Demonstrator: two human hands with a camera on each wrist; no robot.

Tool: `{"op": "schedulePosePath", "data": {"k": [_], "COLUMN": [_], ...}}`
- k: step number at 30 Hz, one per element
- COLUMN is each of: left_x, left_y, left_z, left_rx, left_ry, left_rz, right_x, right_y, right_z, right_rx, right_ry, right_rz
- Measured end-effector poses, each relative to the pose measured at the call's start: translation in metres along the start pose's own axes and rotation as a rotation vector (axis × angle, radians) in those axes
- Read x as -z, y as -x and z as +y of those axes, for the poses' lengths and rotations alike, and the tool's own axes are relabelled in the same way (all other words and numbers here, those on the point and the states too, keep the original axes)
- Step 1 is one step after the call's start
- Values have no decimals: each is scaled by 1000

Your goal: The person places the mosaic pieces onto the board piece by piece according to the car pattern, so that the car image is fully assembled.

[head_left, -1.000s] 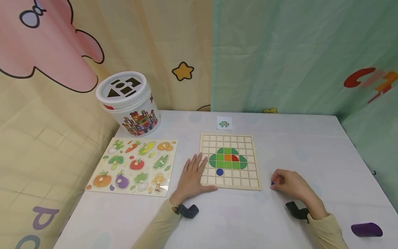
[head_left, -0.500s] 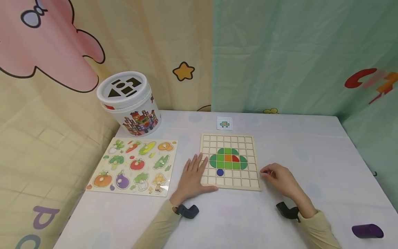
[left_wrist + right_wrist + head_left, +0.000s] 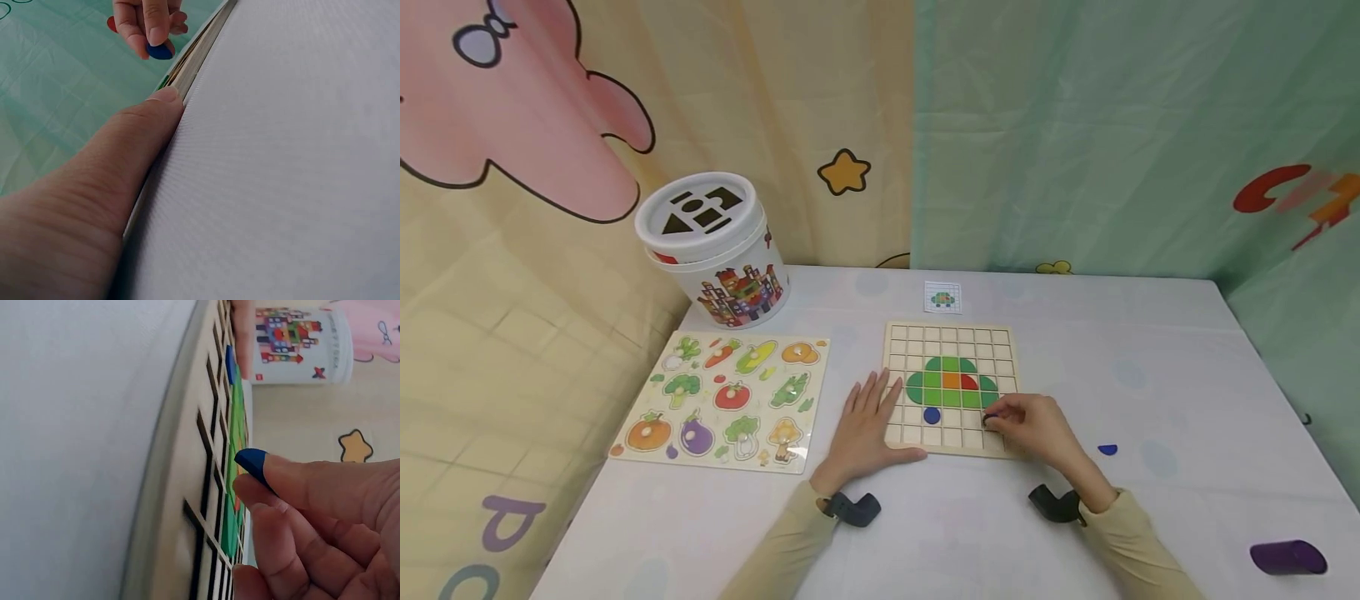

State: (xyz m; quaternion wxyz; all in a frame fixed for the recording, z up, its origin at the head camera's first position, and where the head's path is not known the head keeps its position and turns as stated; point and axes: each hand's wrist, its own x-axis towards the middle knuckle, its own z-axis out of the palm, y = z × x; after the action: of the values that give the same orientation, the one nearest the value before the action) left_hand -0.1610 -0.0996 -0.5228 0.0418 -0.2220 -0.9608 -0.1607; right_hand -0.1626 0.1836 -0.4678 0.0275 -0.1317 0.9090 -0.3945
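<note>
My right hand [image 3: 1037, 425] pinches a blue half-circle piece [image 3: 251, 461] between thumb and index finger, over the lower right squares of a wooden grid board [image 3: 898, 333]. On the board, green, orange and red pieces form a rounded shape [image 3: 950, 398], with a blue disc [image 3: 932, 415] below its left part. My left hand [image 3: 861, 425] lies with fingers spread along the board's left side. Its thumb is at the front edge, as the left wrist view shows. Another blue half-circle [image 3: 1107, 449] lies on the table right of the board.
A small pattern card [image 3: 942, 297] lies behind the board. To the left is a vegetable puzzle board [image 3: 760, 454], with a white bucket [image 3: 737, 283] with a shape-slot lid behind it. A purple piece [image 3: 1288, 557] lies at the front right. Curtains hang behind the table.
My right hand has moved left with the blue piece, from beside the board to over its lower right. The blue half-circle on the table now shows. My left hand stays put.
</note>
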Motion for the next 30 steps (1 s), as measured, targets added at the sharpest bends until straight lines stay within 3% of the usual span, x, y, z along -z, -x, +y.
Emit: {"op": "schedulePosePath", "data": {"k": [19,30], "left_x": [2,0], "left_y": [1,0], "left_z": [1,0], "left_rx": [10,14], "left_ry": [2,-11], "left_rz": [-18,-22], "right_x": [-27,-24], "right_y": [-12,-15], "right_z": [-7,-11], "right_rx": [-4,-40], "right_ry": [55,96], "right_rz": [48,-3]}}
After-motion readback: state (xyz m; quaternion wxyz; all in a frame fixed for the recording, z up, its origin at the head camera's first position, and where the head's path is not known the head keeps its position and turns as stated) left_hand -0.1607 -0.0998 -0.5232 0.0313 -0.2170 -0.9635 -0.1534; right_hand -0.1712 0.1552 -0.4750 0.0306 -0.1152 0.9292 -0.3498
